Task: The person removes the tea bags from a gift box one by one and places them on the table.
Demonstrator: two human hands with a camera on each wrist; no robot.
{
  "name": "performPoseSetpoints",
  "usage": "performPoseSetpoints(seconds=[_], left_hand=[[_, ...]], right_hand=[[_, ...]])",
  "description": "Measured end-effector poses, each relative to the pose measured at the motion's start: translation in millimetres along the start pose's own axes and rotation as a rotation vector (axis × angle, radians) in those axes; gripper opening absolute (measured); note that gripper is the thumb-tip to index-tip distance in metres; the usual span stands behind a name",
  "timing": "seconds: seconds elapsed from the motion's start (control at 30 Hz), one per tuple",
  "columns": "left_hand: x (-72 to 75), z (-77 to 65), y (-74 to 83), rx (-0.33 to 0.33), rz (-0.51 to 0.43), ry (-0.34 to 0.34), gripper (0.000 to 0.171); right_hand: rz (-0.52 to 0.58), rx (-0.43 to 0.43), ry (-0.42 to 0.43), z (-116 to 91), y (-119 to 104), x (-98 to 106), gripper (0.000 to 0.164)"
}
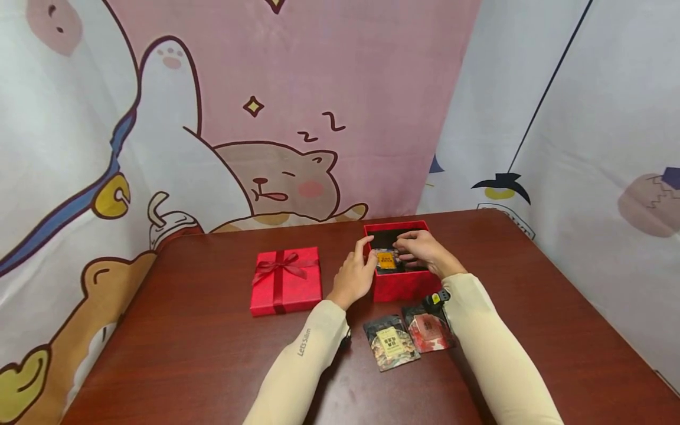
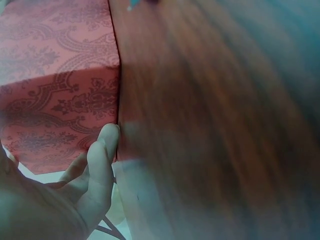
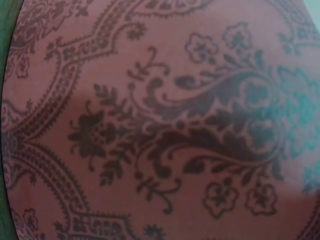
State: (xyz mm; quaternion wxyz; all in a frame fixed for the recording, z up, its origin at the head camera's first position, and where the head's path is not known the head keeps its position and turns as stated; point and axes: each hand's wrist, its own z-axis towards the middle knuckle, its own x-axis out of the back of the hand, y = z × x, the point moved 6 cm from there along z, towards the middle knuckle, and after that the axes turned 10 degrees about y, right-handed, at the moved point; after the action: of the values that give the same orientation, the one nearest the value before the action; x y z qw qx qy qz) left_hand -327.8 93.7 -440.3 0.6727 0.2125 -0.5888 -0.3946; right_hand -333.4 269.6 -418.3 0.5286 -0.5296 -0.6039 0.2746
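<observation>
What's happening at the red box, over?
Left grip at left side of red box. Right grip at its opening, hold unclear. One packet visible inside; two packets on table in front. Ribboned lid lies left, not blocking.

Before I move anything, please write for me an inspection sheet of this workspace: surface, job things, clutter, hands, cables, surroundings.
Surface: reddish-brown table, glossy.
Job things: red box, open; one packet with an orange label inside it. Red lid with a bow lies on the table, left of the box. In front of the box lie a packet with a pale label and a reddish packet.
Clutter: nothing seen.
Hands: left hand at the box's left side; right hand at the opening, whether holding something cannot be told.
Cables: nothing seen.
Surroundings: cartoon-printed backdrop behind the table.
</observation>
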Motion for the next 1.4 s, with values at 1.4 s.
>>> performPoseSetpoints(seconds=[1.4], left_hand=[[-1.5, 1.1, -0.7, 0.017, 0.016, -0.003, 0.049]], right_hand=[[-0.134, -0.058, -0.075, 16.6, 4.3, -8.3, 0.048]])
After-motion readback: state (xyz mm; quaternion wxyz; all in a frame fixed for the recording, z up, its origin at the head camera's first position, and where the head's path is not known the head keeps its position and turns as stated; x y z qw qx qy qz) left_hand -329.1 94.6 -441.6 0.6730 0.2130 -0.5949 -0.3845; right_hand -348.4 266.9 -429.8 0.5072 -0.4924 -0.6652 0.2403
